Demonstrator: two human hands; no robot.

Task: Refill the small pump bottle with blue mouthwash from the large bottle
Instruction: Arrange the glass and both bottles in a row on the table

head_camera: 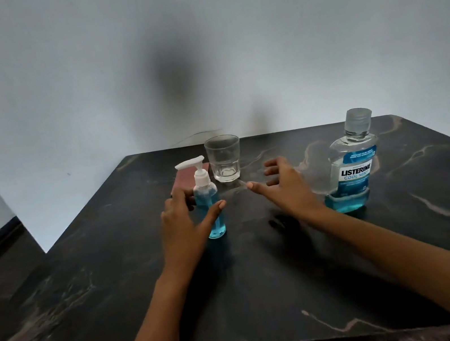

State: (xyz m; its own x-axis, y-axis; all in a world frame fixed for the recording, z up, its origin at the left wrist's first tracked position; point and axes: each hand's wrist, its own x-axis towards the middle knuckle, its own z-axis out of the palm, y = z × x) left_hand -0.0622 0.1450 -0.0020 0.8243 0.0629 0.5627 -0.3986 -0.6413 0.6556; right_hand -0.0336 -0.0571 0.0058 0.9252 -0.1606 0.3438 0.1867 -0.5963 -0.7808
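The small pump bottle (pixel 207 200) stands upright left of centre on the dark table, its white pump on top and blue liquid filling its body. My left hand (pixel 186 221) is open around its lower half, thumb in front and fingers behind; whether it touches the bottle I cannot tell. The large mouthwash bottle (pixel 351 167) stands at the right, capped, with a little blue liquid at the bottom. My right hand (pixel 283 187) hovers open between the two bottles, fingers spread, holding nothing.
An empty clear glass (pixel 223 158) stands behind the pump bottle. A reddish flat pad (pixel 186 176) lies behind and left of the pump bottle. The black marble table (pixel 116 277) ends at a pale wall at the back, with floor at the left.
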